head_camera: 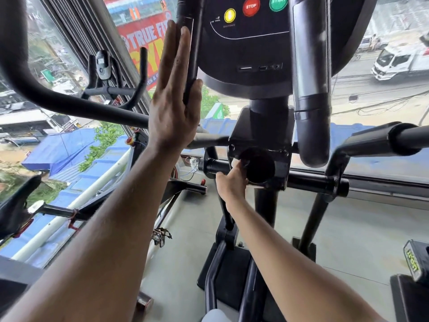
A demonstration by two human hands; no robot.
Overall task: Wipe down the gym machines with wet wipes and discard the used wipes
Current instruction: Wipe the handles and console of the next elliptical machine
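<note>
A black elliptical machine fills the view, its console carrying yellow, red STOP and green START buttons. My left hand is raised with straight fingers laid flat against the console's left upright bar, the thumb on the bar's other side. My right hand reaches low to the round dark hub on the bracket under the console. Its fingertips touch the hub's left rim, and they are partly hidden. No wet wipe shows plainly in either hand.
A thick grip hangs right of the console. The moving handlebars spread to both sides. A spin bike stands at the left by the window. A pedal shows at the lower right. Grey floor lies below.
</note>
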